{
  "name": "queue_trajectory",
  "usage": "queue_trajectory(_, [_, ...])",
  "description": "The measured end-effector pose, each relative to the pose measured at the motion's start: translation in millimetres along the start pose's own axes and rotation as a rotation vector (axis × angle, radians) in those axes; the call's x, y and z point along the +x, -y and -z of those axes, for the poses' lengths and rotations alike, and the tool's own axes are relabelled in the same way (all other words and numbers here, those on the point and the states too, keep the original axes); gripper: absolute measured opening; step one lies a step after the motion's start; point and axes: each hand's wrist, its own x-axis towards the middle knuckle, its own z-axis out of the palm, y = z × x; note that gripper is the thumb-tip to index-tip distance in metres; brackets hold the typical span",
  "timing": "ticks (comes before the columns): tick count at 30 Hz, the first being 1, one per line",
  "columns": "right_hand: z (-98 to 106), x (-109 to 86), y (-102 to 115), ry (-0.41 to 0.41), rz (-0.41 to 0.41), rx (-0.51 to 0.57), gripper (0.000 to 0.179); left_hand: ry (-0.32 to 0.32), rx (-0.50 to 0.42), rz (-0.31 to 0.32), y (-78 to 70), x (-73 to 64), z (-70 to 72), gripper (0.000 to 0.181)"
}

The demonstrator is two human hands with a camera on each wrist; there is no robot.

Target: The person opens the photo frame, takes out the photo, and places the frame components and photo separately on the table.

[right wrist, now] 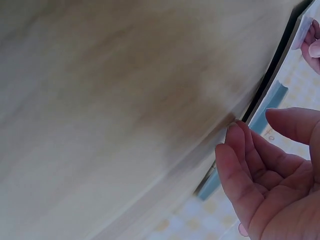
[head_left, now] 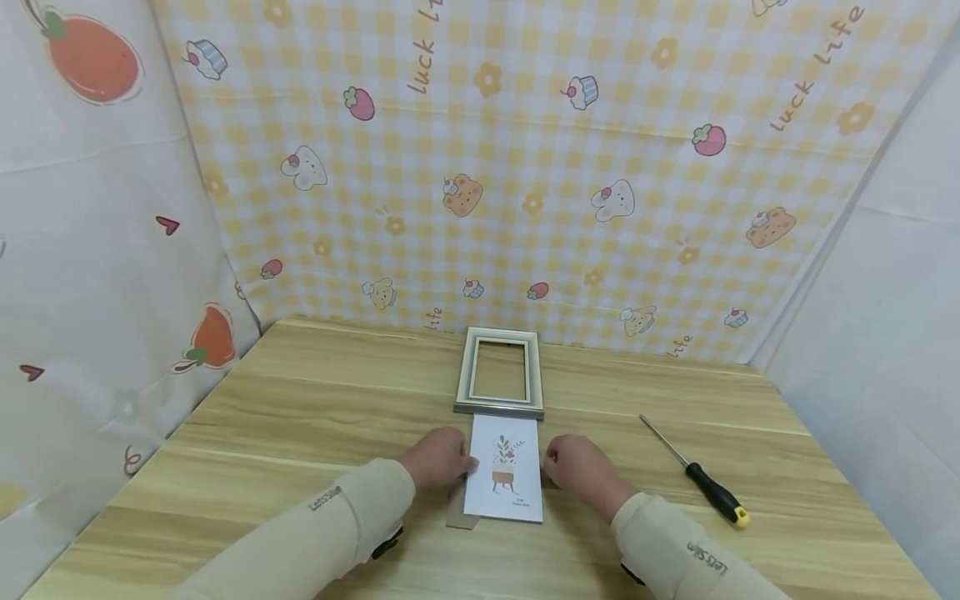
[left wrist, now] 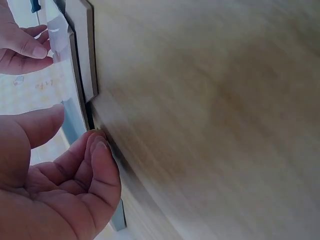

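A white picture card (head_left: 503, 471) printed with a potted plant lies in the middle of the table, just in front of the frame. A flat grey-brown strip (head_left: 461, 510) sticks out beneath its lower left side. My left hand (head_left: 438, 457) is at the card's left edge, its thumb tip overlapping the white surface. In the left wrist view, that hand's curled fingertips (left wrist: 95, 137) meet the edge, with the thumb apart. Across from it, my right hand (head_left: 583, 468) has its fingertips (right wrist: 235, 131) right at the right edge, thumb also apart from them.
Behind the card lies a silver-and-cream picture frame (head_left: 498, 408), its opening showing wood. A screwdriver (head_left: 712, 492) with a black and yellow handle lies to the right. Patterned cloth (head_left: 525, 250) rises along the back edge of the wooden table (head_left: 337, 392), with white cloth at both sides.
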Motion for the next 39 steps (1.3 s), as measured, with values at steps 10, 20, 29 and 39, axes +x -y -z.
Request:
queue_trajectory(10, [-5.2,1.6,1.1,0.030,0.039,0.004,0.008,0.012,0.032,0.022,-1.8,4.6,-4.5,0.031])
queue_trajectory(20, [-2.8,0.7,8.1,0.060,0.018,0.012,0.007,0.023,0.090,0.068,-4.4,10.2,-7.9,0.029])
queue_trajectory(29, [-1.5,0.1,12.3,0.064,-0.001,0.005,0.008,0.024,0.117,0.040,-5.0,10.8,-7.7,0.020])
queue_trajectory(39, [-0.6,-2.1,14.3,0.059,-0.004,-0.003,0.010,0.013,0.118,0.016,-7.0,9.4,-7.2,0.021])
